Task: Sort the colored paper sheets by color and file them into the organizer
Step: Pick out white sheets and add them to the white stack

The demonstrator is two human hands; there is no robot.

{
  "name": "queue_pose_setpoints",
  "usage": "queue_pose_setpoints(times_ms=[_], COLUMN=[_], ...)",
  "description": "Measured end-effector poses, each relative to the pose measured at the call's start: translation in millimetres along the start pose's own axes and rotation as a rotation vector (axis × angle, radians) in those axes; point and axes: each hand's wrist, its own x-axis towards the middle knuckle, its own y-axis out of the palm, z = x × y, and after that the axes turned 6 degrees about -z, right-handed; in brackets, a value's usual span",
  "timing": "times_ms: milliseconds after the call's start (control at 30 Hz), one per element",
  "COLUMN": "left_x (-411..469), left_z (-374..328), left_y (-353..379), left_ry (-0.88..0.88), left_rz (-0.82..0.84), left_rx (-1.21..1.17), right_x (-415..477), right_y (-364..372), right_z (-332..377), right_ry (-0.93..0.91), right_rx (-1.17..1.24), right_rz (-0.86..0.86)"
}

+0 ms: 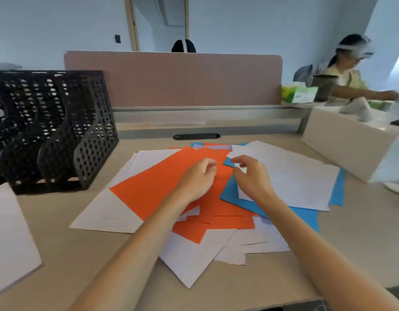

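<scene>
Your left hand (197,176) lay curled on the orange sheet (153,182) beneath it. Your right hand (250,178), half-curled, hovered over the white sheet (295,176); whether either pinched paper was unclear. Such paper likely handled limp and slippery, so a free corner suited pinching.

Both bare forearms reach forward from the lower edge and draw together toward the middle, the left forearm (135,248) slanting up to the right and the right forearm (317,248) slanting up to the left. The left hand (197,177) lies back up with its fingers (211,164) curled under at the tips. Just beside it, the right hand (252,178) is also back up, its forefinger (235,159) and thumb (236,175) bent in a C; blur hides whether either hand pinches anything.
</scene>
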Motion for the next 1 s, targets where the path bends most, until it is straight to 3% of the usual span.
queue_pose_setpoints(times_ms=[133, 200, 267, 367, 567, 733, 800, 900, 1000], left_x=[23, 26, 25, 21, 27, 30, 29, 25, 17], left_z=[-26, -28, -23, -16, -11, 2, 7, 8, 4], left_y=[43, 60, 72, 78, 66, 38, 29, 21, 13], left_ry=[-0.050, -0.055, -0.060, -0.065, -0.137, -0.172, -0.173, -0.212, -0.287], left_rz=[0.073, 0.100, 0.119, 0.110, -0.036, -0.158, -0.172, -0.161, -0.099], left_rx=[-0.121, -0.127, -0.090, -0.090, -0.196, -0.158, -0.150, -0.210, -0.280], right_x=[19, 26, 32, 33, 21, 14, 16, 19, 14], right_y=[-38, -55, -70, -76, -65, -71, -73, -71, -66], right_z=[-54, -84, -114, -138, -107, -95, -98, -107, -100], right_ry=[0.105, 0.174, 0.261, 0.345, 0.144, 0.112, 0.107, 0.182, 0.192], right_rx=[-0.093, -0.272, -0.501, -0.608, -0.566, -0.135, -0.179, -0.434, -0.446], right_rz=[-0.061, -0.058, 0.013, 0.131, 0.062, -0.105, -0.135, 0.090, 0.250])
